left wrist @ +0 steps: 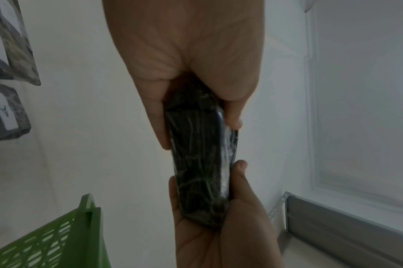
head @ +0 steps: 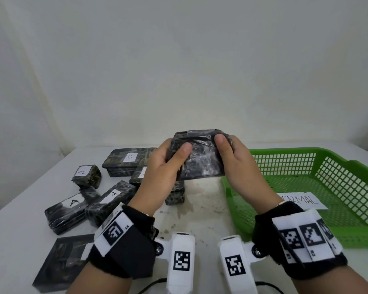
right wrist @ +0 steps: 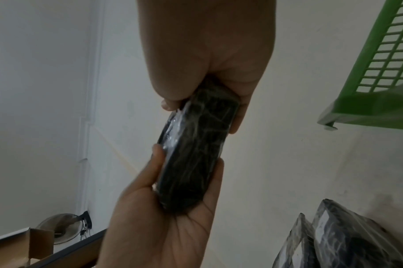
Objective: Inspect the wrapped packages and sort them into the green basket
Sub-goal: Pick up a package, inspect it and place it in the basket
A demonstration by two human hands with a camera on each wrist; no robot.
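Package (head: 200, 158) pinched at both ends by left hand (head: 164, 166) and right hand (head: 238, 164), held up off table, under inspection. Green basket (head: 348, 158) beside right hand holds only a paper label; other packages (head: 106, 198) beside left hand unsorted.

Packages (head: 89, 200) left on the table (head: 202, 211), basket (head: 319, 153) right, held package (head: 200, 160) above between.

Bare desk (head: 202, 211) lay open between the piled wrapped packages (head: 106, 200) on the left and the green basket (head: 306, 151) on the right, whose mesh walls barred the way.
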